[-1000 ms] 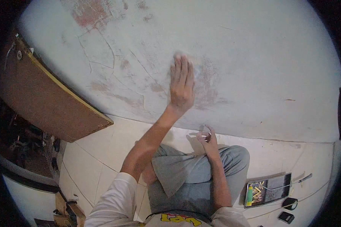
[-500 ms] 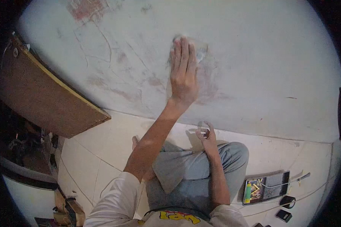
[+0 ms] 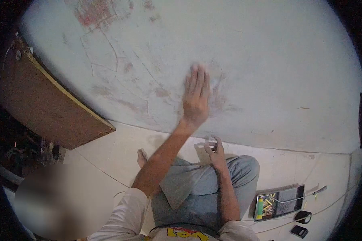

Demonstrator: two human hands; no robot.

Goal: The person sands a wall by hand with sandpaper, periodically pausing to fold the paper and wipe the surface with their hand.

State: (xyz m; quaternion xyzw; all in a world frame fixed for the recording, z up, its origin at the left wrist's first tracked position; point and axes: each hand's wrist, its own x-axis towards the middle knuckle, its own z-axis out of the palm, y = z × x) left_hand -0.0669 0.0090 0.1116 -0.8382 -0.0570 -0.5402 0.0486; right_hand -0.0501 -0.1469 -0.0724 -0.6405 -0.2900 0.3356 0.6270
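Observation:
My left hand [image 3: 196,96] lies against the pale wall [image 3: 277,60], fingers stretched upward and fairly close together, back of the hand toward me. Its fingertips are blurred, and whatever may be under the palm is hidden. Around it the wall shows grey smudges and reddish-brown patches. Low in front of my bent knee, near the foot of the wall, is my right hand [image 3: 215,150]. Its fingers are loosely curled and apart, with nothing visible between them.
A brown board [image 3: 52,96] with a yellowish edge leans at the left. On the tiled floor [image 3: 120,140] at the lower right stand a black tray [image 3: 280,214] holding small yellowish pieces and a green item, a roll of tape [image 3: 303,217] and a small black box [image 3: 299,231].
My left hand has moved down the wall, and a light-coloured edge that showed beside its fingers is no longer visible. My right hand has shifted slightly down and left in view.

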